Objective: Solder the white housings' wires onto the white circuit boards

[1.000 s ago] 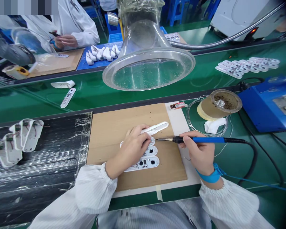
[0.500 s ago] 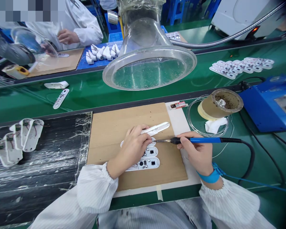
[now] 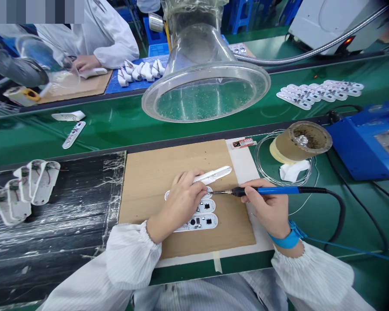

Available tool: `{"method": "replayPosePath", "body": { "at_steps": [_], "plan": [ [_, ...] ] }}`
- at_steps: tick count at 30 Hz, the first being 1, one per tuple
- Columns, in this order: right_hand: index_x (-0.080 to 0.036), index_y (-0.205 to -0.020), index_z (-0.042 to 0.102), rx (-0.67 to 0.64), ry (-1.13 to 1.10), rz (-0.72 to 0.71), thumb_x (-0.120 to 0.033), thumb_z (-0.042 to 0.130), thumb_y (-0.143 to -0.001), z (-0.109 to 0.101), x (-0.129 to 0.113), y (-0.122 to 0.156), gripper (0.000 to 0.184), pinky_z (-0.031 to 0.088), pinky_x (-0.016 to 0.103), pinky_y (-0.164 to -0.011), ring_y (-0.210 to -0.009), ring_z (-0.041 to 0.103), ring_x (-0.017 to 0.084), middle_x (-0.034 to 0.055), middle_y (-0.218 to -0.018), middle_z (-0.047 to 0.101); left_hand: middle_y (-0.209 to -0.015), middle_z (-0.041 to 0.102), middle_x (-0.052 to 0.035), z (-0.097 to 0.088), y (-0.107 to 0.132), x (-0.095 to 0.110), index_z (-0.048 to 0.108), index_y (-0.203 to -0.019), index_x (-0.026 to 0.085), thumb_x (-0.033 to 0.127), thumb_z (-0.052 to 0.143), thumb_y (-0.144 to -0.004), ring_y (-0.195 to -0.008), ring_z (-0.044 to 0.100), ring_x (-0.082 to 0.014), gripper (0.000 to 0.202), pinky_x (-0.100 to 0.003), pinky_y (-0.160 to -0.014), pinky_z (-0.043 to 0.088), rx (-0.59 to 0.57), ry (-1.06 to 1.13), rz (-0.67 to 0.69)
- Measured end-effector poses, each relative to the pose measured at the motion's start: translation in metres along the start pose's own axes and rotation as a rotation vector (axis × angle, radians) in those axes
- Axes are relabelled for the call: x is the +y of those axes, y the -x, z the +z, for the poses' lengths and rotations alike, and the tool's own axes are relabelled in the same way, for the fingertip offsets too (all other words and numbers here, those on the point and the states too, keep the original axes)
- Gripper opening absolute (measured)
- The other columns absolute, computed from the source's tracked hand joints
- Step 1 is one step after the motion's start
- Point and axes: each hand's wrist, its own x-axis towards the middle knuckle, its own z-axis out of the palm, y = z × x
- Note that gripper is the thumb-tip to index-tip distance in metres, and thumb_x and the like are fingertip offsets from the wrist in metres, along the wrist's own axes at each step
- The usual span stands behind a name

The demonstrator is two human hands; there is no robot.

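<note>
In my right hand (image 3: 268, 206) is a soldering iron (image 3: 275, 190) with a blue handle. Its tip points left and reaches the right end of the upper white circuit board (image 3: 208, 192). My left hand (image 3: 185, 199) lies over the boards, thumb and forefinger pinched together near that tip; what they pinch is too small to make out. Just beyond the fingers a narrow white plastic housing (image 3: 214, 174) lies at a slant. Nearer me are two more white boards, the middle one (image 3: 209, 206) and the front one (image 3: 201, 222), their left parts hidden by my left hand.
A clear fume hood (image 3: 205, 93) hangs above the green conveyor. Right of the cardboard (image 3: 142, 172) stand a coil of solder wire (image 3: 262, 166), a tip-cleaning pot (image 3: 294, 142) and a blue soldering station (image 3: 359, 142). Several white housings (image 3: 45, 183) lie left. A co-worker's hand (image 3: 86, 62) works opposite.
The boards and the white housing on the conveyor have shifted left. The co-worker's hand has moved lower and now holds a white piece. My hands and the soldering iron stay nearly still.
</note>
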Motion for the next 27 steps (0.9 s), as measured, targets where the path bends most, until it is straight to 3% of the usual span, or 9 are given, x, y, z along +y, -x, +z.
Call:
{"method": "replayPosePath", "body": {
  "at_steps": [8, 16, 27],
  "plan": [
    [-0.021, -0.084, 0.080, 0.000, 0.003, -0.014, -0.021, 0.074, -0.091, -0.001, 0.001, 0.000, 0.009, 0.057, 0.023, -0.050, -0.053, 0.072, 0.016, 0.0009, -0.068, 0.075, -0.137, 0.066, -0.0126, -0.002, -0.001, 0.004, 0.072, -0.097, 0.019, 0.016, 0.064, -0.107, -0.120, 0.064, -0.0319, 0.012, -0.052, -0.100, 0.055, -0.001, -0.070, 0.039],
    [-0.022, -0.087, 0.081, 0.094, -0.060, -0.010, -0.021, 0.074, -0.092, -0.009, 0.010, -0.001, 0.009, 0.058, 0.026, -0.053, -0.053, 0.071, 0.016, -0.0006, -0.066, 0.074, -0.138, 0.067, -0.0127, -0.002, -0.001, 0.004, 0.072, -0.096, 0.019, 0.015, 0.066, -0.105, -0.121, 0.066, -0.0319, 0.011, -0.051, -0.098, 0.055, 0.003, -0.086, 0.038],
    [-0.023, -0.092, 0.082, 0.176, -0.105, -0.048, -0.027, 0.075, -0.097, -0.013, 0.025, 0.004, 0.010, 0.056, 0.031, -0.057, -0.057, 0.069, 0.017, 0.0001, -0.071, 0.074, -0.143, 0.065, -0.0111, -0.001, 0.001, 0.000, 0.072, -0.096, 0.021, 0.019, 0.061, -0.108, -0.126, 0.064, -0.0317, 0.016, -0.055, -0.105, 0.055, -0.024, -0.019, -0.009]
  ]
}}
